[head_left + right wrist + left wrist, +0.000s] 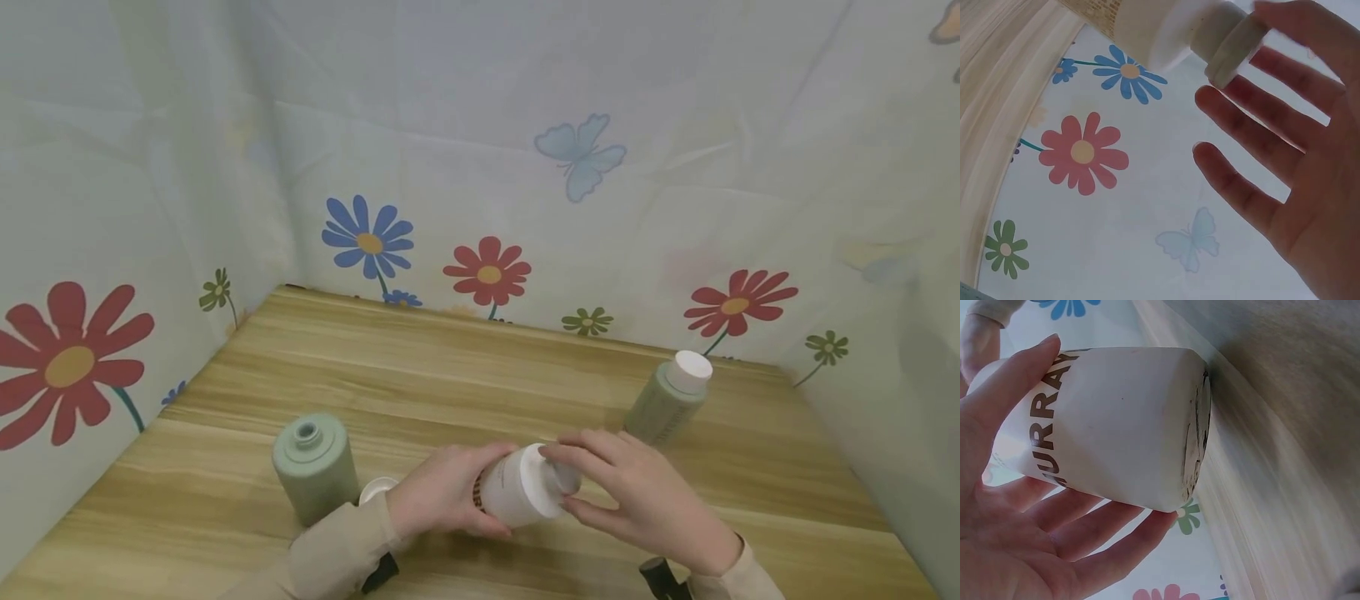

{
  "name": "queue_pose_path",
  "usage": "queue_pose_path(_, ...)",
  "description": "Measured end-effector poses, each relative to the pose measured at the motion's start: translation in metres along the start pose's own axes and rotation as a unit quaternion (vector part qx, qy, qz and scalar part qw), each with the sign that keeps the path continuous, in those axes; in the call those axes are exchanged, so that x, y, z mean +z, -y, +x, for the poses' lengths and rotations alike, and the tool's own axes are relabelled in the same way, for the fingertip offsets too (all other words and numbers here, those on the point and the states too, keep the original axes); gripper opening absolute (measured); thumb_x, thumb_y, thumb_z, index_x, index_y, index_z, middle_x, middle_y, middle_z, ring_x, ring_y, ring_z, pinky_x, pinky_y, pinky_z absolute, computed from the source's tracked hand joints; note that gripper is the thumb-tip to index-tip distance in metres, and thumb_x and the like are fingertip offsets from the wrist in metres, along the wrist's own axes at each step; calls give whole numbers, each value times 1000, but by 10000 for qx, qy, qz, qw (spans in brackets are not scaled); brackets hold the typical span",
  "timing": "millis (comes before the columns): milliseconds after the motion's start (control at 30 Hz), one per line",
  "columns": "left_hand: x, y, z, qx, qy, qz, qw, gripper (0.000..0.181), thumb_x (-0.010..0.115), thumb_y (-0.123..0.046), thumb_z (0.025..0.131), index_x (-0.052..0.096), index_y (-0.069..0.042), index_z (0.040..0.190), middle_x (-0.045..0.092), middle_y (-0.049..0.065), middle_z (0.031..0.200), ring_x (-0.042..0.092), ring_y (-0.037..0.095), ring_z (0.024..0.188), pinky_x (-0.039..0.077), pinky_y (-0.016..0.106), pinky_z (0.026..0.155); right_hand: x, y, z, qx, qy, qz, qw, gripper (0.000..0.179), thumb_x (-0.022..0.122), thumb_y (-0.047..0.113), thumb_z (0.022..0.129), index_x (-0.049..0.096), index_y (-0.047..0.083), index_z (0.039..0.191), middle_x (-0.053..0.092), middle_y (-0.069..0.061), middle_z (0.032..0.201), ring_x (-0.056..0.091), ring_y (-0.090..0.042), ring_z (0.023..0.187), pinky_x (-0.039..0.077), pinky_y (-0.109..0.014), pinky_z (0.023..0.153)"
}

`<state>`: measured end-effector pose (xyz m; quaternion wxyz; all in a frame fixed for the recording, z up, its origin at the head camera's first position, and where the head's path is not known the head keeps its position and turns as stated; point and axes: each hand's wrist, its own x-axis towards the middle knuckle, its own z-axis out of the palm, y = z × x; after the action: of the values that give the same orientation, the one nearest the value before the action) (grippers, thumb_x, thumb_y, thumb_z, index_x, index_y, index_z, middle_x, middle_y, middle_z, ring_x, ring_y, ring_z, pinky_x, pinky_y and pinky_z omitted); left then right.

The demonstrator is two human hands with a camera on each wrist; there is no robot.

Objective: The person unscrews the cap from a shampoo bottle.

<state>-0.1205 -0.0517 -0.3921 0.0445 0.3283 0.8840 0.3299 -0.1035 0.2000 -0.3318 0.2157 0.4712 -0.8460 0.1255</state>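
Note:
A white bottle with brown lettering lies tilted in my left hand, which grips it round the body. Its scuffed base faces the left wrist camera, and the thumb lies across the lettering. On the bottle's other end sits a greyish cap. My right hand pinches this cap between thumb and fingertips, while its other fingers stretch out loosely. Both hands are above the table, near its front.
A green bottle with an uncapped neck stands left of the left hand. Beside it is a round white item, partly hidden by the sleeve. Another green bottle, white-capped, stands beyond the right hand. Flowered cloth encloses the wooden table.

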Motion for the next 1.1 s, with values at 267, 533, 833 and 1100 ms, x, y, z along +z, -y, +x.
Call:
queue_pose_path(267,2,4,-2,-56,-69,-33,10000,74,88,-37,63,55,-24,128,70,-4,105,62,5,89,49,22,76,10,4,2,1225,-175,239,9920,41,71,42,84,63,18,117,61,16,90,57,0,80,48,-19,66)
queue_pose_path(533,2,5,-2,2,-42,-111,9999,73,88,-35,64,55,-23,128,70,-4,109,63,7,92,50,23,78,12,1,3,567,-627,177,9963,27,67,43,89,66,21,105,64,15,93,58,-1,80,48,-19,67)
queue_pose_path(833,-1,4,1,-14,-100,-119,9999,74,89,-35,63,55,-21,128,70,-3,105,62,6,89,50,23,76,3,-1,2,137,-441,96,9989,32,63,37,92,63,23,121,64,8,112,61,-10,88,50,-26,71)
queue_pose_path(1100,0,3,0,-16,-121,-105,9999,74,89,-32,62,56,-22,127,70,-4,103,62,6,86,50,23,75,3,3,2,851,-232,227,9958,51,72,43,85,58,22,129,66,13,114,63,-5,96,50,-27,76)
